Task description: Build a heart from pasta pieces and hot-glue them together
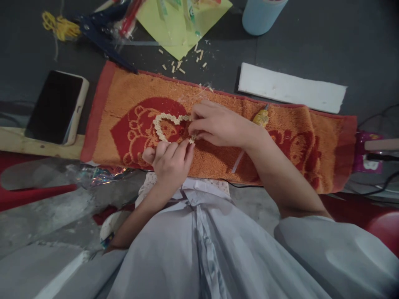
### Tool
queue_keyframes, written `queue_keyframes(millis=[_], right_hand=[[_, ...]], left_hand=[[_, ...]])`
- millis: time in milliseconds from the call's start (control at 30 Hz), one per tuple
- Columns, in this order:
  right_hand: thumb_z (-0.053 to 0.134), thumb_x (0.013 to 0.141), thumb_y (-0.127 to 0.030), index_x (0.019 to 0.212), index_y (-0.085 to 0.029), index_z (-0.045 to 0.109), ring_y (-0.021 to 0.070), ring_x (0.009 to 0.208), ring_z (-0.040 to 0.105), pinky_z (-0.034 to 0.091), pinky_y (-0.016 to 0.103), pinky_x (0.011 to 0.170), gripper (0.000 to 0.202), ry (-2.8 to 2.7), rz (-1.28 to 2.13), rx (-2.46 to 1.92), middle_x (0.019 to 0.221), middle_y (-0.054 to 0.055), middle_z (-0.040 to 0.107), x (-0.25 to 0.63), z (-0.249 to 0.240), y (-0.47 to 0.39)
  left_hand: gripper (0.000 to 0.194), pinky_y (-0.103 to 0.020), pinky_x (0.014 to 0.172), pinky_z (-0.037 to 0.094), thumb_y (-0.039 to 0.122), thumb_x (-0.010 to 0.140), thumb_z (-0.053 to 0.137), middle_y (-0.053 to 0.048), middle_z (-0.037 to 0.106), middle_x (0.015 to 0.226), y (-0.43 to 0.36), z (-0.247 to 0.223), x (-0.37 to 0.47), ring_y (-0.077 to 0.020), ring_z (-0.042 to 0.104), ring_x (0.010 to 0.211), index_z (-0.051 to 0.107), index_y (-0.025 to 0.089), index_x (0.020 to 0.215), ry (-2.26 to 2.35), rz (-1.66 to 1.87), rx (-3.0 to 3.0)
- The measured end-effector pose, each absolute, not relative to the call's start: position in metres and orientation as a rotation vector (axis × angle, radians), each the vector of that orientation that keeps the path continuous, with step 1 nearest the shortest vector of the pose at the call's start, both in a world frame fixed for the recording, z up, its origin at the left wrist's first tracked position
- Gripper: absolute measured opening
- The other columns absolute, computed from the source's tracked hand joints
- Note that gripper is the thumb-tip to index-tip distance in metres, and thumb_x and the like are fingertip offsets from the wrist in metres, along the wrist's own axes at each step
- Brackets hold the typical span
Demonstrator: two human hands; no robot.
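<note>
A heart-shaped outline of small cream pieces [159, 124] lies on an orange and red towel [212, 160]. My left hand [173, 162] is closed at its lower edge, with thumb and fingertips on the pieces. Bent over its right side, my right hand [215, 122] has its fingers pinched together on the outline and hides part of it. Whether a single loose piece sits between those fingertips, I cannot tell. A small yellow-handled tool with a metal tip [261, 118] rests on the towel beside my right wrist.
Several loose cream pieces [179, 69] lie beyond the towel near a yellow-green sheet [174, 29]. Dark blue pliers [102, 45] and a phone [54, 108] are on the left. A white strip [291, 86] and a light-blue cup [262, 16] stand at the back right.
</note>
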State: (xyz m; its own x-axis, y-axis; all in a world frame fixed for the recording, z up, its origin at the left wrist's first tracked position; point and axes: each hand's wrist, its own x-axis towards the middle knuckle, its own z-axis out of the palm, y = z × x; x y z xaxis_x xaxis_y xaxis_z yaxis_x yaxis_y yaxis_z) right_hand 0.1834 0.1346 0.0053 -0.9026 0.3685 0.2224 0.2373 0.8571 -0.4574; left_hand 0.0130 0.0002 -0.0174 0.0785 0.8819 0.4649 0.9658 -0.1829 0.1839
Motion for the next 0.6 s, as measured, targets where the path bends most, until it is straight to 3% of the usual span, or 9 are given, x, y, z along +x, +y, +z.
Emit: queue_keyframes(millis=[333, 600], right_hand=[[0.048, 0.098, -0.02, 0.095, -0.017, 0.069, 0.0207, 0.094, 0.049, 0.039, 0.037, 0.084, 0.021, -2.73, 0.645, -0.433, 0.098, 0.007, 0.056, 0.183, 0.007, 0.136], [0.049, 0.094, -0.016, 0.108, -0.018, 0.068, 0.0238, 0.103, 0.053, 0.043, 0.04, 0.088, 0.023, -2.722, 0.607, -0.56, 0.105, 0.008, 0.058, 0.189, 0.02, 0.132]], left_hand=[[0.022, -0.038, 0.07, 0.034, 0.038, 0.098, 0.061, -0.003, 0.068, 0.07, -0.001, -0.018, 0.014, -0.0203, 0.054, 0.072, 0.076, 0.022, 0.099, -1.941, -0.705, -2.176], [0.021, -0.037, 0.071, 0.038, 0.035, 0.096, 0.062, -0.002, 0.068, 0.069, -0.004, -0.01, 0.01, -0.0203, 0.057, 0.073, 0.077, 0.023, 0.106, -1.928, -0.72, -2.161]])
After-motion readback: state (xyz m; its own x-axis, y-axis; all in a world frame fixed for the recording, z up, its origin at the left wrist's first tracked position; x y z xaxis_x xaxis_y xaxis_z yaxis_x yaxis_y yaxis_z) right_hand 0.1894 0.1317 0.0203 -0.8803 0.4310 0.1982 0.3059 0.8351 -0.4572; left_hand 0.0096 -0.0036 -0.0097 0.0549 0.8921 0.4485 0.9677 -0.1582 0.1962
